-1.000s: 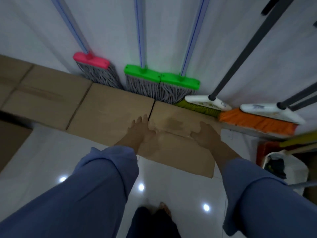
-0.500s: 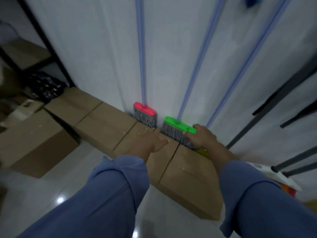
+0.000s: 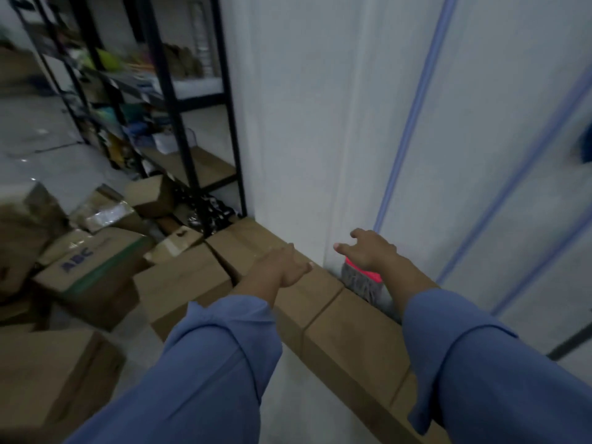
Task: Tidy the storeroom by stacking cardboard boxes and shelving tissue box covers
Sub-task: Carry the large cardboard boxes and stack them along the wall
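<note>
box row (image 3: pixel 323 302) runs along wall (image 3: pixel 304 123) base. broom head (image 3: pixel 360 283) wedged behind it, against wall. shelf rack (image 3: pixel 179 123) at row's far end (left of wall corner). loose boxes (image 3: pixel 93 270) on floor (image 3: pixel 57 168), left of row.

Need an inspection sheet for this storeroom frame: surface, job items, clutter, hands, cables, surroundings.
Surface: pale glossy tiled floor.
Job's things: row of closed brown cardboard boxes along the white wall; no tissue box covers identifiable.
Clutter: tumbled pile of brown cardboard boxes at left, including a box printed ABC with a green stripe.
Grippers: left hand has straight fingers over the box row, contact unclear; right hand has spread fingers, holds nothing, above the pink broom head with grey bristles.
Cables: nothing seen.
Surroundings: black metal shelving rack with blurred mixed goods; blue broom handle against the wall.
</note>
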